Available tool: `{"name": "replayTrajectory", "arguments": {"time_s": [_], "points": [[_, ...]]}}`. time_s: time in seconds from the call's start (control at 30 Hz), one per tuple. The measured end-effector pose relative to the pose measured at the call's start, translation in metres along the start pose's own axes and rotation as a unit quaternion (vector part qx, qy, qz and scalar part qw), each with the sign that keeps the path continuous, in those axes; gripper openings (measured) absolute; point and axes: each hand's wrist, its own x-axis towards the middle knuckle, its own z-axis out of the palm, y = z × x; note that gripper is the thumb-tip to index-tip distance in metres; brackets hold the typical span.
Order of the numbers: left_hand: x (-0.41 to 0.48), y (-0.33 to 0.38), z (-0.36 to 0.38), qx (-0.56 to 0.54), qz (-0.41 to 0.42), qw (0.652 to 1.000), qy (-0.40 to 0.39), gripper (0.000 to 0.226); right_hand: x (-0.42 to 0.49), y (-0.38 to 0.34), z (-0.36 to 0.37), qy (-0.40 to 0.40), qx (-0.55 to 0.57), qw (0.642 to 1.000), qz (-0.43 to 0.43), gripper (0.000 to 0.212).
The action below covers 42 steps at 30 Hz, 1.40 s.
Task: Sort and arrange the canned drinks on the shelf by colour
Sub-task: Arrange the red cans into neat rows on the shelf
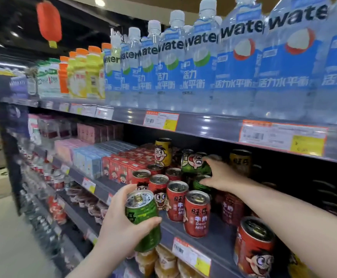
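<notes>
- While the left hand (121, 223) is wrapping its thumb and fingers round a held green can (143, 219) just in front of the shelf (221, 235), the right hand (221, 175) is reaching in over the red cans (196, 214), its spread fingers curving round the side of a stacked green can (195, 164).
- That stacked green can is sitting on a lower green can (200, 184), with the front red cans standing between the person and the pair.
- A yellow can (163, 152) is standing on top of a red one to the left, and a second yellow can (240, 162) is standing just right of the right hand.
- Red cartons (121, 167) are filling the shelf left of the cans. Water bottles (239, 57) are lining the shelf above, with price tags (160, 121) hanging on its rail.
- The bottles are showing "water" and "活力水平衡"; the nearest red cans are showing "旺仔牛奶" and "MILK", and others a cartoon face.
- The held green can is standing nearly upright, its long axis close to vertical and leaning a little left at the top, pull-tab end facing up toward the camera.
- The stacked green can is turning its cartoon face toward the aisle.
</notes>
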Motion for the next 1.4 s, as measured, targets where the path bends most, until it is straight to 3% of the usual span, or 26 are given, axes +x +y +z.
{"name": "replayTrajectory", "arguments": {"time_s": [0.1, 0.23, 0.37, 0.57, 0.77, 0.93, 1.13, 1.4], "points": [[0.012, -0.015, -0.005, -0.01, 0.006, 1.0, -0.01, 0.08, 0.029, 0.003, 0.009, 0.017, -0.03, 0.999, 0.014, 0.095], [0.045, -0.028, -0.013, -0.043, 0.038, 0.998, -0.034, 0.075, 0.053, 0.002, 0.015, 0.001, -0.031, 0.998, 0.06, 0.103], [0.08, -0.041, -0.022, -0.051, 0.086, 0.991, -0.087, 0.071, 0.054, -0.001, 0.019, 0.014, -0.051, 0.993, 0.103, 0.101], [0.119, -0.047, -0.013, -0.089, 0.133, 0.977, -0.14, 0.08, 0.018, -0.034, 0.003, 0.136, 0.001, 0.982, 0.13, 0.076], [0.118, -0.027, 0.019, -0.15, 0.167, 0.951, -0.211, 0.08, -0.044, -0.065, -0.018, 0.211, 0.049, 0.959, 0.181, 0.081], [0.084, 0.014, 0.046, -0.2, 0.199, 0.925, -0.255, 0.079, -0.13, -0.076, -0.041, 0.266, 0.059, 0.942, 0.195, 0.079], [0.004, 0.082, 0.079, -0.254, 0.253, 0.87, -0.337, 0.083, -0.259, -0.072, -0.071, 0.321, 0.052, 0.913, 0.246, 0.072], [-0.168, 0.173, 0.141, -0.268, 0.279, 0.801, -0.457, 0.073, -0.464, -0.045, -0.109, 0.294, -0.034, 0.884, 0.362, 0.077]]}}
